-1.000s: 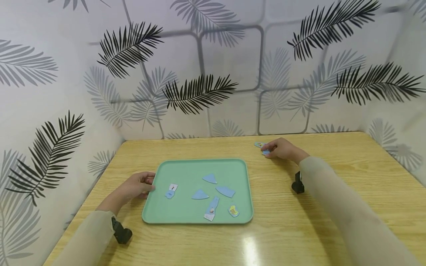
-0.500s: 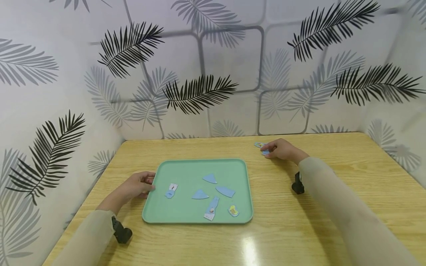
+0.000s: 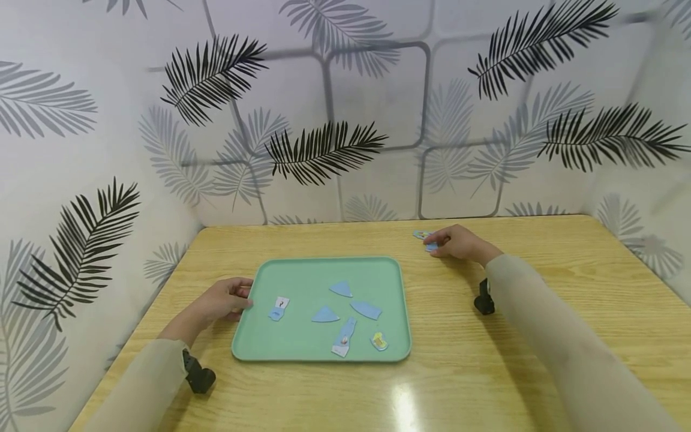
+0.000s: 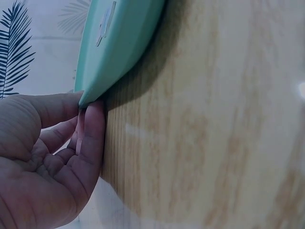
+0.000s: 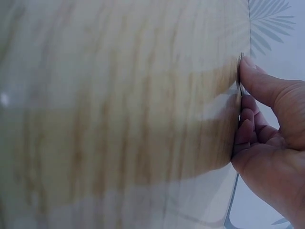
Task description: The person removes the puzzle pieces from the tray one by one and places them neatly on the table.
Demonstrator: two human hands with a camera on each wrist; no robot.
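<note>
My left hand point(image 3: 224, 300) pinches the left rim of a green tray point(image 3: 291, 354), thumb above and fingers below in the left wrist view. Several flat blue cardboard puzzle pieces lie spread in the tray, among them a long piece with a white end point(image 3: 344, 337), a small yellow-and-blue piece point(image 3: 379, 341) and a white-topped piece point(image 3: 278, 308). At the back of the table, beyond the tray's right corner, my right hand point(image 3: 456, 241) holds a light-blue puzzle piece point(image 3: 430, 246) low at the tabletop, partly hidden by its fingers. A patterned blue piece point(image 3: 421, 234) sits just beside it.
The wooden table point(image 3: 486, 372) extends to the right and front of the tray. A leaf-patterned wall point(image 3: 367, 186) stands right behind its back edge, with another along the left. Black wrist cameras point(image 3: 198, 373) sit on both forearms.
</note>
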